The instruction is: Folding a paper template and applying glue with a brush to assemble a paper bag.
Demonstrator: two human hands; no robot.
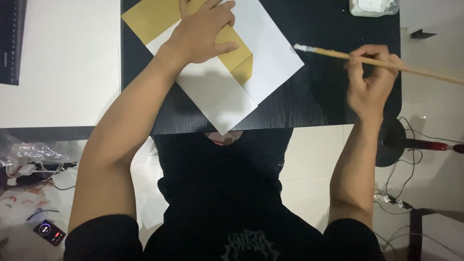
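Surface: black desk bearing white sheet.
Left hand: flat, open, pressing gold paper.
Right hand: fingers closed around wooden brush.

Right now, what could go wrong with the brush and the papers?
The brush in the right hand has white stuff on its tip, hanging above the black table. It might drip or smear there. The white sheet sticks out past the table's near edge, so it could slide off if the left hand lifts. That hand presses the gold paper, and a wet tip could stain it.
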